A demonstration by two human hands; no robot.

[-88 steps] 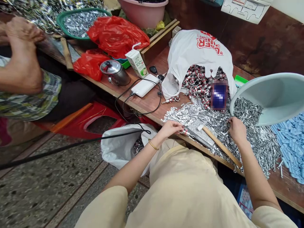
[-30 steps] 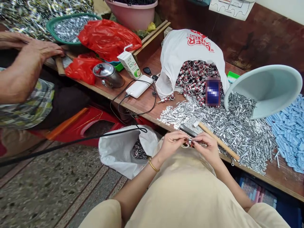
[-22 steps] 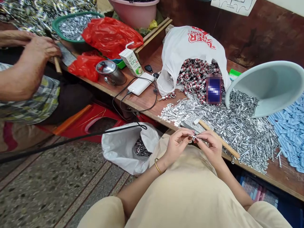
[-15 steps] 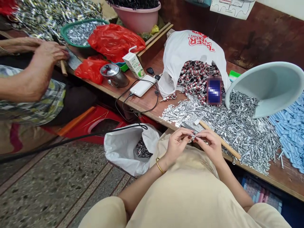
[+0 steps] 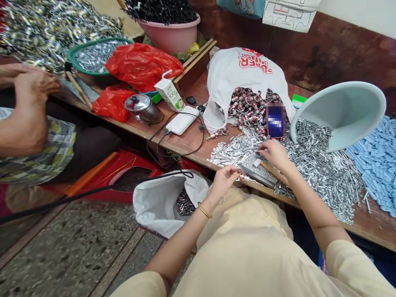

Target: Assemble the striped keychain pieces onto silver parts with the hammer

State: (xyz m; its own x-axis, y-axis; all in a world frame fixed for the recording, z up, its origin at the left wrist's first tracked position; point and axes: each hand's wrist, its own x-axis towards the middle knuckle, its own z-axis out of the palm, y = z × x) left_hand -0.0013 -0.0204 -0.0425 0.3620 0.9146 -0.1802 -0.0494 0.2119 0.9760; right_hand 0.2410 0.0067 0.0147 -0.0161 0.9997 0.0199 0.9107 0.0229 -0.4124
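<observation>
My left hand [image 5: 225,181] is at the table's front edge, thumb and fingers pinched on a small metal part with red bands [image 5: 247,178]. My right hand [image 5: 274,153] reaches over a heap of small flat silver metal pieces [image 5: 230,152]. Its fingertips are bent close together at the heap, and what they hold, if anything, is too small to make out. Below that hand lies a hammer [image 5: 274,171] with a pale head and wooden handle, partly hidden by the wrist. A dark flat metal bar [image 5: 258,177] lies between the hands.
A white plastic bag [image 5: 247,68] spills red-banded metal parts behind a phone [image 5: 275,120]. Right of it, a tilted pale basin [image 5: 359,111] pours out metal pins, beside blue pieces [image 5: 375,165]. A power bank [image 5: 182,120] trails a cable. A co-worker's hands [image 5: 37,82] are at left.
My hands, together half a second ago, have separated. The right has moved forward over the metal heap; the left keeps the metal part, slightly lower left. The view has shifted a little.
</observation>
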